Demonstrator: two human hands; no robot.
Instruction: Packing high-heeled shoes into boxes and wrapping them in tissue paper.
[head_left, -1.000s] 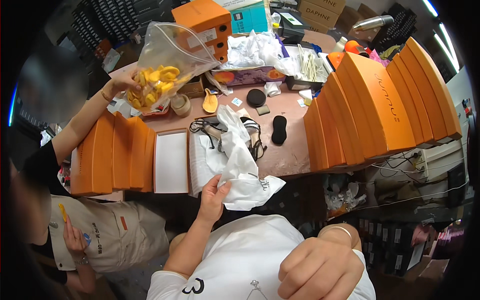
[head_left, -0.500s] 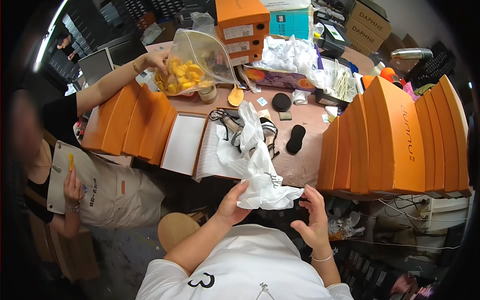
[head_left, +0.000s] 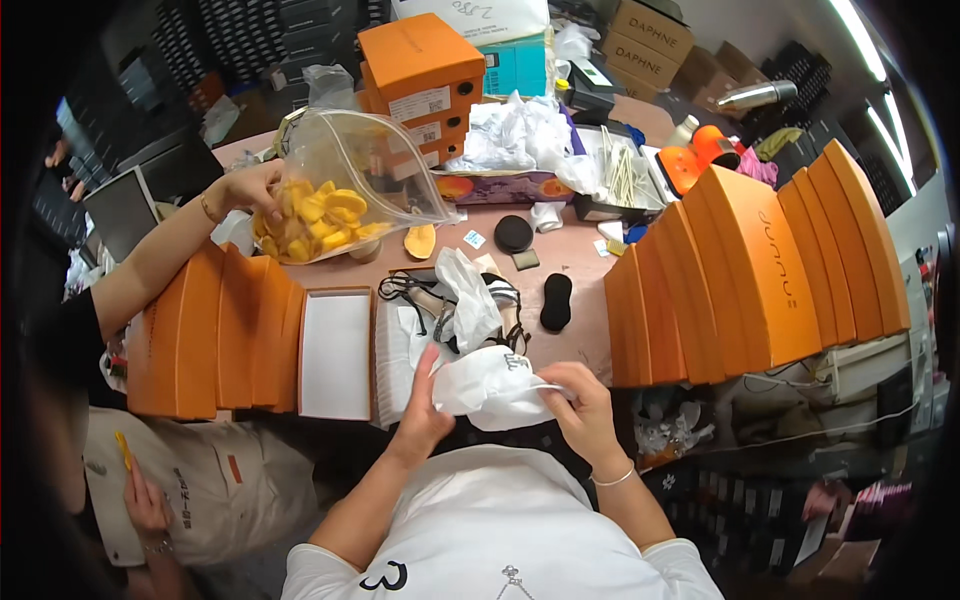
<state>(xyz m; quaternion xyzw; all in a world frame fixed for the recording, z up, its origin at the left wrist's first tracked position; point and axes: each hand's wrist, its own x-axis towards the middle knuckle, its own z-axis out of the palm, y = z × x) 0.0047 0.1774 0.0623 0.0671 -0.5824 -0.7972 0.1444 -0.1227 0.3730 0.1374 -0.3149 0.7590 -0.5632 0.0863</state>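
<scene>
A white tissue paper (head_left: 495,388) with dark lettering spans the gap between my two hands in front of my chest. My right hand (head_left: 588,415) pinches its right edge between thumb and fingers. My left hand (head_left: 422,415) lies against the left edge, fingers stretched out and pointing away from me. Just beyond is an orange shoebox (head_left: 385,400) with crinkled white lining. Black strappy sandals, a left one (head_left: 425,300) and a right one (head_left: 512,312), lie at it, with another white paper (head_left: 470,300) between them. Paper partly hides both.
Orange shoeboxes stand in rows at left (head_left: 190,340) and right (head_left: 740,270). A white-lined box part (head_left: 335,355) lies beside the lined shoebox. Black pads (head_left: 556,303) rest on the pink table (head_left: 575,350). At left, a co-worker's hand (head_left: 255,188) reaches to a clear bag (head_left: 385,170) of yellow pieces.
My right hand has come in and taken the paper's right edge. My left hand has loosened and straightened its fingers. The paper is now bunched lower and wider; the whole view has shifted.
</scene>
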